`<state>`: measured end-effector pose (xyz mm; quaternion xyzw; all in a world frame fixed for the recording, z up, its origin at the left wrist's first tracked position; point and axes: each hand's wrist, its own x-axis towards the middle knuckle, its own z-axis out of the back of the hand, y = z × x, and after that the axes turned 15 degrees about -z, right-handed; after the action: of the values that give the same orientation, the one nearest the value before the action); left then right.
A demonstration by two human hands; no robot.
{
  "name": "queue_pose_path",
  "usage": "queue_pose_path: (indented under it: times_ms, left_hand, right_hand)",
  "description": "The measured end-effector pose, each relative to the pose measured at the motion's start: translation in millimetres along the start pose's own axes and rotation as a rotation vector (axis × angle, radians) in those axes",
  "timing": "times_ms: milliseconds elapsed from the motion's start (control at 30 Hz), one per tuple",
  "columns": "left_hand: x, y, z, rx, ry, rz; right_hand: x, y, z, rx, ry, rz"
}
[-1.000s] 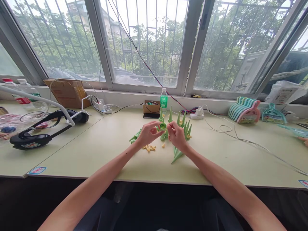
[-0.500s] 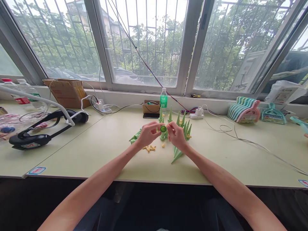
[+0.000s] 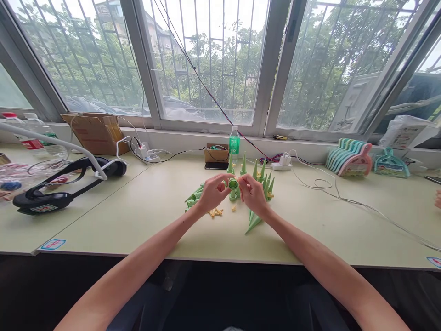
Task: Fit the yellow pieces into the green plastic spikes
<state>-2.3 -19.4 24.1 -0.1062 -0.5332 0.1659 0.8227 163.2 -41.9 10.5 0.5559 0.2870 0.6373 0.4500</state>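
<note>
While my left hand [image 3: 214,192] pinches a round, hollow green piece [image 3: 233,184] over the table [image 3: 148,197], my right hand [image 3: 253,193] crowds its right side, hold unclear; I judge uneven pressure could flip it toward the far green cones [image 3: 243,164].

**Plastic, cardboard, metal**

The green cones [image 3: 255,224] and small yellow pieces [image 3: 216,212] look like smooth plastic, low in sheen. The desk [image 3: 155,220] is smooth, faintly glossy. The large carton [image 3: 98,134] is creased matt cardboard, the green-labelled bottle [image 3: 234,144] shiny plastic, the window frame [image 3: 270,73] dull metal.
</note>
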Motion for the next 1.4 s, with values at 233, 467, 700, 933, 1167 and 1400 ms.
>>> queue_pose_path:
  times_ms: [233,467,700,933,1167,1400]
  left_hand:
    - [5,-4,0,-0.238,-0.047,0.197]
    - [9,-1,0,-0.412,-0.140,0.402]
    - [8,-6,5,-0.485,0.115,0.475]
    - [8,-5,7,-0.477,0.090,0.463]
    - [5,-2,8,-0.423,0.054,0.408]
    - [5,-4,10,-0.368,0.063,0.370]
  right_hand:
    - [-1,1,1,-0.016,-0.002,0.004]
    - [-1,-1,1,-0.038,0.004,0.035]
    - [-2,1,2,-0.062,0.020,0.059]
    - [0,-2,1,-0.077,0.043,0.050]
    - [-1,-3,0,-0.057,0.063,0.051]
    - [0,-4,0,-0.043,0.062,0.040]
